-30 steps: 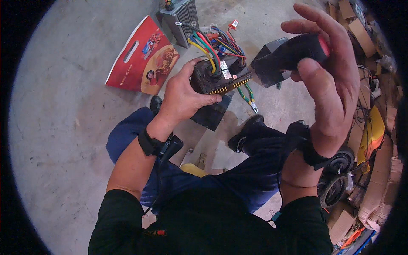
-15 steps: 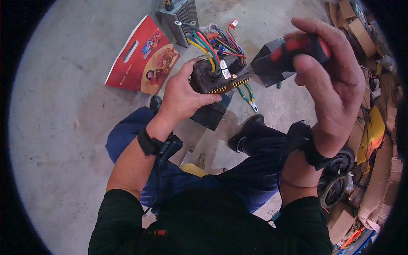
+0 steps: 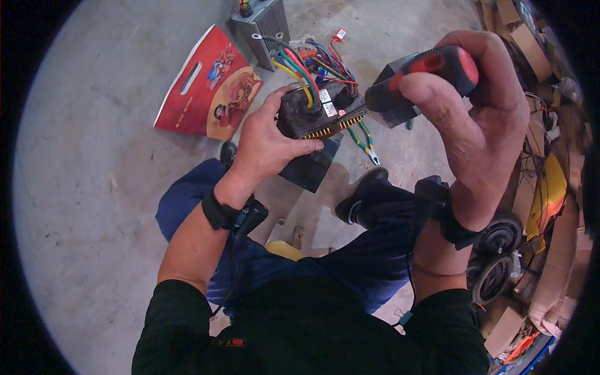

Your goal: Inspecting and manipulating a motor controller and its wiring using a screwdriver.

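My left hand (image 3: 265,144) is closed on the left end of a dark motor controller (image 3: 328,112), thumb along its near edge. Thick yellow, green, red and black cables come out of its top, beside a bundle of thin wires (image 3: 334,59). Gold-coloured fins line the edge facing me, and white labels sit on its face. Wrapped round a red-and-black screwdriver (image 3: 431,65), my right hand (image 3: 481,119) is at the controller's right end. The handle points at that end; the screwdriver's tip cannot be made out.
Green-and-yellow pliers (image 3: 365,142) lie on the concrete floor by my shoe. A red paper bag (image 3: 209,87) and a grey finned metal unit (image 3: 262,28) stand at the far left. Cardboard (image 3: 559,262), tyres (image 3: 490,278) and a yellow part (image 3: 547,197) are heaped at the right.
My right hand has shifted slightly left and nearer, its fingers now wrapped further round the screwdriver handle. The controller has tilted a little; my left hand has kept its hold.
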A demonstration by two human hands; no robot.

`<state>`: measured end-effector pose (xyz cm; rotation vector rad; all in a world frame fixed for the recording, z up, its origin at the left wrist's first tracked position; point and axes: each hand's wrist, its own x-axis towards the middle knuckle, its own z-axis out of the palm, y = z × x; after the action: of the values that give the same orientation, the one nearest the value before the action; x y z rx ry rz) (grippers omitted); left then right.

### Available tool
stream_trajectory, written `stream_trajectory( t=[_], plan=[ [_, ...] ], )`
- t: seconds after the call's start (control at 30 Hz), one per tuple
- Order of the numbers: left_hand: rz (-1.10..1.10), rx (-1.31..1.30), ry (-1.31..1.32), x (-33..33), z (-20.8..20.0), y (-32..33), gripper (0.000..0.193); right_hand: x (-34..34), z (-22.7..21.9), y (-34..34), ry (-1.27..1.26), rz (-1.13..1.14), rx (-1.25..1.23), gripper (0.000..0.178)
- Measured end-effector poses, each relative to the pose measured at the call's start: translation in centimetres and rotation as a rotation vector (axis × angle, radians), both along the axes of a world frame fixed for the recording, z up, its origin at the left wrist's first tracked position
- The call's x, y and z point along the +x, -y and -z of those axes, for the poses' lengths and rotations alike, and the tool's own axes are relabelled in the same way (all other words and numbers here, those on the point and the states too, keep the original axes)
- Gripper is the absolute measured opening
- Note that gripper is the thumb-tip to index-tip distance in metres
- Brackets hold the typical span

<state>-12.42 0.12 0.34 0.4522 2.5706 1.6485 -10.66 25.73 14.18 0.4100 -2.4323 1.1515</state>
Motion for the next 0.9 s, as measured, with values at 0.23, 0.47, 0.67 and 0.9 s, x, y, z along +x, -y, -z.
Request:
stream_trajectory(
  t=[0.23,0.47,0.67,0.9],
  plan=[
    [-0.007,-0.036,-0.001,0.2,-0.2,0.2,0.088,0.5,-1.2,1.5,0.112,-0.154,-0.382,0.046],
    [-0.004,-0.03,-0.016,0.1,0.0,0.1,0.089,0.0,-0.6,1.0,0.114,-0.038,-0.154,0.051],
    [-0.003,-0.035,0.014,0.2,-0.2,0.1,0.088,0.5,-0.3,-0.2,0.137,-0.066,-0.128,0.048],
    [0.014,-0.03,-0.01,0.1,-0.2,0.2,0.088,0.3,0.0,-0.1,0.106,-0.092,-0.245,0.048]
  ],
)
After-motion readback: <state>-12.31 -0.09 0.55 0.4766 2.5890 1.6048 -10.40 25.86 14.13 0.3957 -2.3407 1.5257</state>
